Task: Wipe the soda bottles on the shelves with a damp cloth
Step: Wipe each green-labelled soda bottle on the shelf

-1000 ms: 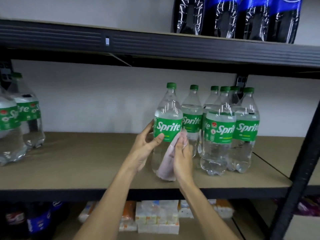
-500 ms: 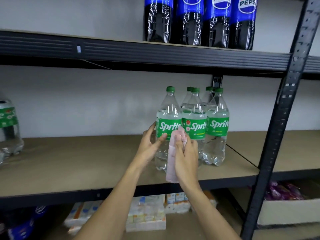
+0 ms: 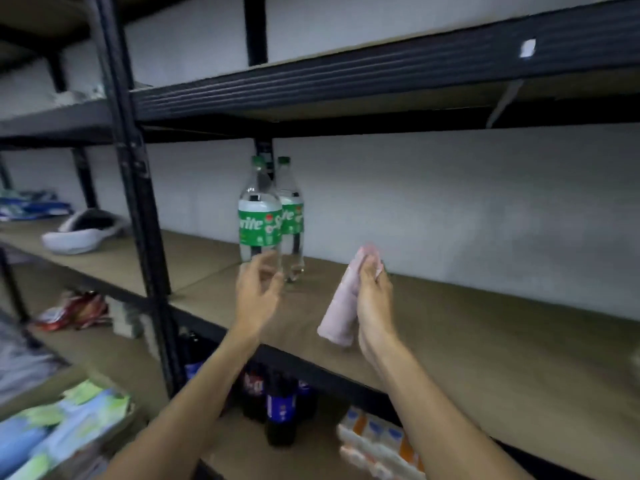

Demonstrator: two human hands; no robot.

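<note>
Head view shows our left hand [image 3: 258, 292] with fingers apart and loosely curved, gripping nothing, right at the lower body of the front Sprite bottle [image 3: 259, 223]; the blur keeps us from saying whether the fingertips touch the plastic. Our right hand [image 3: 375, 299] is curled round the upper part of the pink cloth [image 3: 341, 306], pinching it near the top so that the rest hangs down over the shelf [image 3: 485, 341], well apart from the bottles. The front bottle stands upright on that shelf just right of the black upright post [image 3: 135, 202], with the second Sprite bottle [image 3: 292, 216] close behind it, possibly touching. We judge the main risk to be a hurried reach: if the left hand strikes the bottle low and off-centre instead of closing round it, the tall bottle could tip into its neighbour or slide toward the shelf edge. A one-handed wipe with the cloth, before the left hand steadies it, could push it over the same way. By count we see two hands, one cloth and two Sprite bottles on this shelf; below it stand at least three dark cola bottles [image 3: 280, 410], and the stack of cartons [image 3: 381, 441] is too blurred to count.
</note>
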